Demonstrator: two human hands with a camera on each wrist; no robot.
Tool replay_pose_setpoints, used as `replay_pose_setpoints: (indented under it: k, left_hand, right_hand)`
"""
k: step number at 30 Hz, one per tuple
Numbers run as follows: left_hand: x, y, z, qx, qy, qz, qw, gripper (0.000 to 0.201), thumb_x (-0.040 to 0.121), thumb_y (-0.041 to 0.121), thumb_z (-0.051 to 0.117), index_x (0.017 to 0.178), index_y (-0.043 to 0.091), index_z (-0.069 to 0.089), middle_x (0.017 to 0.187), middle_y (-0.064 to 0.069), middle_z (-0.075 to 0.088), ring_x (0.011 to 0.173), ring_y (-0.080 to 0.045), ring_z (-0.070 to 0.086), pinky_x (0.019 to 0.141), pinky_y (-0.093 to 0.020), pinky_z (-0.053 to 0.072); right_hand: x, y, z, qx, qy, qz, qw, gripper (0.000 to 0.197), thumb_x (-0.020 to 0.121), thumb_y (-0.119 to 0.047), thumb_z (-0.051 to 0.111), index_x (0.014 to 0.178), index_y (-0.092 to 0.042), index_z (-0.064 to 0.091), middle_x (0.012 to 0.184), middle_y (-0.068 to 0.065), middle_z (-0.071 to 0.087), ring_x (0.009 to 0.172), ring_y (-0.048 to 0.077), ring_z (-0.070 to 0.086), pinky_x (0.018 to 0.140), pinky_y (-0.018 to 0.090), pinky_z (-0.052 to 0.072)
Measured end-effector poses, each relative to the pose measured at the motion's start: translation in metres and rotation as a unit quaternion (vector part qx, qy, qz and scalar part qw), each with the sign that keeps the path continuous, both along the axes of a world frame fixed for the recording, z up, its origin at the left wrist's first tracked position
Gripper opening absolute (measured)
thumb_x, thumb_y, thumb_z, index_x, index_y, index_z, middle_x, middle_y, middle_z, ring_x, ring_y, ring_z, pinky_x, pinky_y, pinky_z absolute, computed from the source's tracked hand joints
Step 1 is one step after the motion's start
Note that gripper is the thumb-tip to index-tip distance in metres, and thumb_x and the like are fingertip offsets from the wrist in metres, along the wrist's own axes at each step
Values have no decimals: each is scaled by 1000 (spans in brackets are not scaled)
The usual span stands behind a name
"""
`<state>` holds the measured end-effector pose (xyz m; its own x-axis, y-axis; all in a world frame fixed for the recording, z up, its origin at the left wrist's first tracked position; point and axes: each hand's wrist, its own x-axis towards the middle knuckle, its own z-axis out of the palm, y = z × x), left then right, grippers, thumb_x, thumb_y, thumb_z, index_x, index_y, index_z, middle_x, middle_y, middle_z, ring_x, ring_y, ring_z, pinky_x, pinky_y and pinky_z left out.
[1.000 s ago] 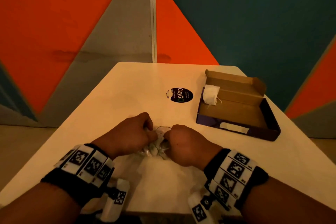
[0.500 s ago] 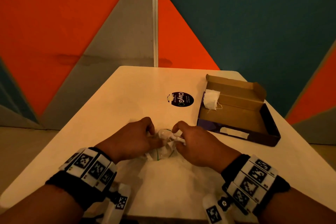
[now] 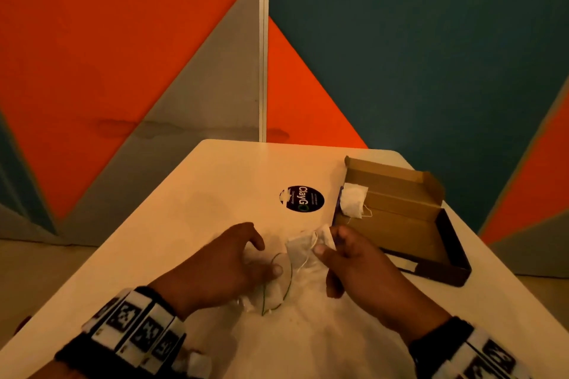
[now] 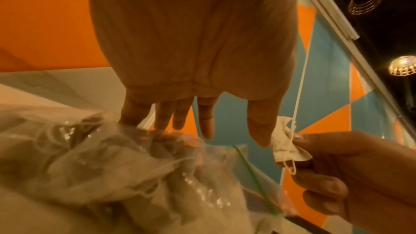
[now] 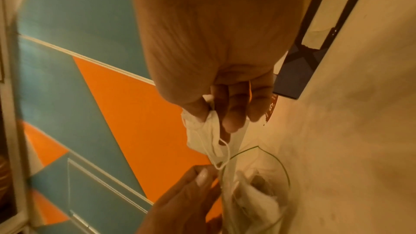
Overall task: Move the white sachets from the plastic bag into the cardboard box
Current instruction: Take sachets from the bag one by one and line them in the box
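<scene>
A clear plastic bag (image 3: 272, 294) with a green rim line lies on the white table near me, with several white sachets inside (image 5: 252, 197). My left hand (image 3: 268, 257) rests on the bag with its fingers spread and straight (image 4: 206, 124). My right hand (image 3: 326, 240) pinches one white sachet (image 3: 300, 248) with a string, just above the bag mouth and left of the box; the pinch shows in the right wrist view (image 5: 202, 134). The open cardboard box (image 3: 400, 224) sits at the right. One sachet (image 3: 352, 201) lies at its far left corner.
A round black sticker (image 3: 301, 198) lies on the table (image 3: 200, 194) between my hands and the far edge. The box's lid flap (image 3: 391, 175) stands up at the back. Orange, grey and teal wall panels rise behind the table.
My right hand has drawn a sachet out of the bag and moved it right, toward the box. My left hand has uncurled and now lies flat on the bag.
</scene>
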<state>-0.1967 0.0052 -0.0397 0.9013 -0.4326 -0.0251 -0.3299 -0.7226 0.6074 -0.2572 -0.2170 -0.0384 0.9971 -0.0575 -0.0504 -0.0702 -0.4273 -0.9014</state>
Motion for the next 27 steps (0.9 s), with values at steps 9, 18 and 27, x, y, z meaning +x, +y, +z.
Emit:
replay_pose_setpoints:
  k: [9, 18, 27]
  left_hand:
    - [-19, -34, 27, -152, -129, 3, 980, 19, 83, 45, 72, 98, 41, 62, 102, 22, 62, 93, 7, 57, 78, -19, 51]
    - [-13, -27, 38, -262, 36, 57, 963, 30, 76, 28, 81, 79, 4, 65, 77, -12, 74, 69, -22, 72, 66, -35, 59]
    - [-15, -26, 44, -251, 58, 69, 964, 36, 73, 29, 81, 78, -1, 61, 73, -15, 73, 59, -28, 69, 56, -30, 54]
  right_hand:
    - [2, 10, 10, 109, 10, 5, 994, 15, 98, -36, 56, 112, -34, 59, 69, 7, 69, 53, 15, 61, 62, 33, 54]
    - [3, -10, 12, 190, 15, -94, 977, 10, 97, -23, 59, 105, -19, 64, 95, 6, 75, 68, 24, 71, 60, 33, 53]
    - [-1, 0, 20, -4, -53, -64, 997, 31, 91, -9, 51, 82, -38, 60, 107, -10, 66, 79, 18, 69, 71, 41, 61]
